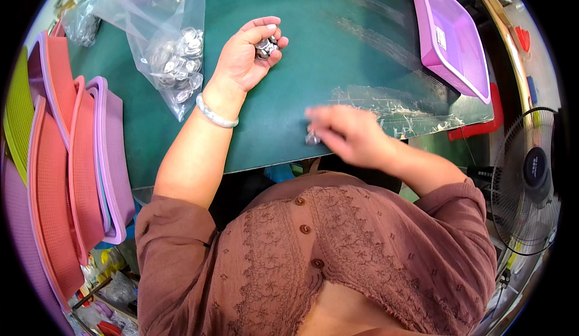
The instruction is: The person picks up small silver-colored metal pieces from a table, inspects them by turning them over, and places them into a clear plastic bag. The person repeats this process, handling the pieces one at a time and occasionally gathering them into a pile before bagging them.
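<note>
My left hand (pixel 250 50) is raised over the green table, palm turned up and fingers curled round a handful of small round metal pieces (pixel 265 48). Nearer the front edge is my right hand (pixel 350 132), its fingers smeared by motion. Just under those fingers shows a small shiny piece (pixel 312 138); whether the fingers grip it I cannot tell. Left of my left forearm lies a clear plastic bag (pixel 142 25), and more of the round silvery pieces (pixel 181 65) are gathered in its lower end.
The green table (pixel 277 113) carries strips of worn clear tape (pixel 404 104) at the right. A purple plastic basket (pixel 452 40) stands at the far right. Stacked pink and purple baskets (pixel 81 167) line the left side. A black fan (pixel 531 173) is beyond my right arm.
</note>
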### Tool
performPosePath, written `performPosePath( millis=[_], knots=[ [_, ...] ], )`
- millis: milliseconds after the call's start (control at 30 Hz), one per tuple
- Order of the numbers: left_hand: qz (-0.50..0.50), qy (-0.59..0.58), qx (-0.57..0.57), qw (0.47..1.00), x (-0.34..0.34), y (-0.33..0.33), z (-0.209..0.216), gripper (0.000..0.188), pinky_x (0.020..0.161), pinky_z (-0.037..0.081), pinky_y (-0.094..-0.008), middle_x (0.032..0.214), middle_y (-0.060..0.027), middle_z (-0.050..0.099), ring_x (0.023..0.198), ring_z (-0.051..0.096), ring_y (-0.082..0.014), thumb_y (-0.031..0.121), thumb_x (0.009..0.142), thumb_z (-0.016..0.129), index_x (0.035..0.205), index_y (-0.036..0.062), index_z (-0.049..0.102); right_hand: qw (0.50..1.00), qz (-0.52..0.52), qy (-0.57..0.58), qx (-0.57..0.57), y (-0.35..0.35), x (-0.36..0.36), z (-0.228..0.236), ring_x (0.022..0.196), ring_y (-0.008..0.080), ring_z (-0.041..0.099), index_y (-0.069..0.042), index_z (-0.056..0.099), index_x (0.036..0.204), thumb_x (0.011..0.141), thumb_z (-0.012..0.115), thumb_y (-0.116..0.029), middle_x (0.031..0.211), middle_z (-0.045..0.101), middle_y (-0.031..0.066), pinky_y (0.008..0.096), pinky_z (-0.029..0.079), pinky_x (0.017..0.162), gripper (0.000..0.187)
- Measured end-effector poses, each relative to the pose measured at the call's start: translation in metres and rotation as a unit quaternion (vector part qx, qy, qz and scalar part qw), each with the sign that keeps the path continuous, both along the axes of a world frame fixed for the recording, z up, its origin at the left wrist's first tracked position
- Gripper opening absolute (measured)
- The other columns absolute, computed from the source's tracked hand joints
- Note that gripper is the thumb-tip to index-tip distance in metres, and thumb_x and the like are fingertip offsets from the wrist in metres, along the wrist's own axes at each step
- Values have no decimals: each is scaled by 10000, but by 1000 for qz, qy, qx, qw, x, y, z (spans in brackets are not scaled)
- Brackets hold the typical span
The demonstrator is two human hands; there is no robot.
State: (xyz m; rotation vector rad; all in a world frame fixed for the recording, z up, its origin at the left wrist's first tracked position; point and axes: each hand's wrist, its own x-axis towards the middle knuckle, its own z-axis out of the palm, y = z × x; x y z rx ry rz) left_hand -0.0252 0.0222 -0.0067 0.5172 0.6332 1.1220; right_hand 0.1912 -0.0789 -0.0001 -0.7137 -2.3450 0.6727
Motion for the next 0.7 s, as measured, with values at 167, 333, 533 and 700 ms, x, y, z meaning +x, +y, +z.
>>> performPosePath(
  millis=[167,333,533,700],
  knots=[
    [-32,70,24,997,3,-2,3,151,497,428,-209,777,-49,553,692,553,-151,40,815,557,965,21,549,901,-121,202,-364,64,-16,19,692,87,565,42,401,1200,781,591,0,824,615,66,217,455,589,463],
    [-46,75,43,995,4,-5,6,103,465,396,-193,760,-36,549,653,543,-129,131,852,563,890,36,551,913,-136,236,-303,105,-35,30,692,91,555,56,405,1189,779,603,-1,827,611,74,201,442,594,459],
    [-24,105,40,993,6,-4,5,116,468,389,-197,745,-31,553,637,536,-112,157,854,567,870,44,547,922,-126,219,-292,117,-39,21,683,95,558,64,418,1178,781,583,-12,828,617,83,216,457,608,436],
    [-3,148,38,988,11,-8,8,103,472,389,-201,727,-28,559,622,535,-105,146,853,563,868,44,552,901,-100,263,-331,114,-31,14,684,93,561,65,430,1161,789,567,-10,826,622,88,217,459,611,403]
  ],
)
